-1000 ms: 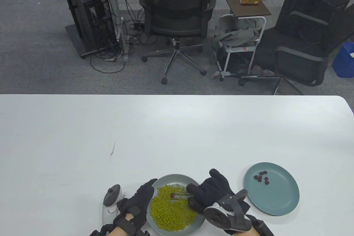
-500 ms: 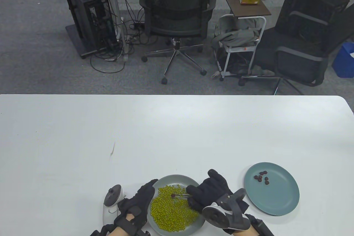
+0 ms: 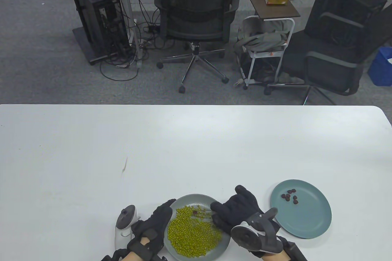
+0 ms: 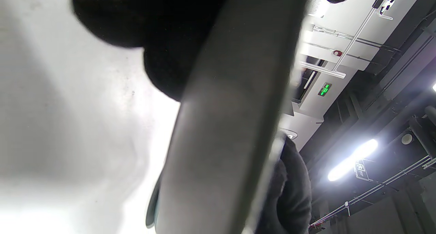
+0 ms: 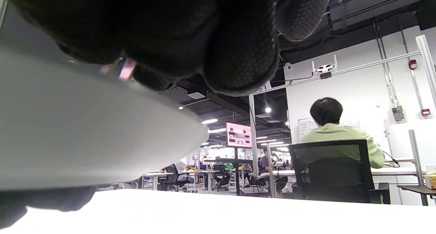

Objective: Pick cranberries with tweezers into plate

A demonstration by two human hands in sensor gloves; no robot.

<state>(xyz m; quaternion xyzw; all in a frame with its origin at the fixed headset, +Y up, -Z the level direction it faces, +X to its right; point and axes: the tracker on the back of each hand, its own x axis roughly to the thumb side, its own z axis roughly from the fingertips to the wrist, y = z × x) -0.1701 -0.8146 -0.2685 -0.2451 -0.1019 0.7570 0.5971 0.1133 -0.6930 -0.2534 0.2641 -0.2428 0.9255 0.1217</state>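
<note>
The right hand (image 3: 237,212), low and right of centre, pinches the tweezers (image 3: 202,211), whose tips hold a cranberry (image 3: 194,212) over the grey plate (image 3: 196,199) of green beans (image 3: 191,233). The left hand (image 3: 154,227) grips that plate's left rim (fingers curled round it). Further right on the tabletop (image 3: 183,144), the teal plate (image 3: 309,221) holds several cranberries (image 3: 290,196).

R hand (image 3: 237,210) w/ tweezers (image 3: 202,211) over grey plate (image 3: 186,199), cranberry (image 3: 194,212), L hand (image 3: 154,227) at rim

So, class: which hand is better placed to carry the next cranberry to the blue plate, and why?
Right. The right hand holds the tweezers at a cranberry and is nearer the blue plate; the left hand steadies the grey plate.
</note>
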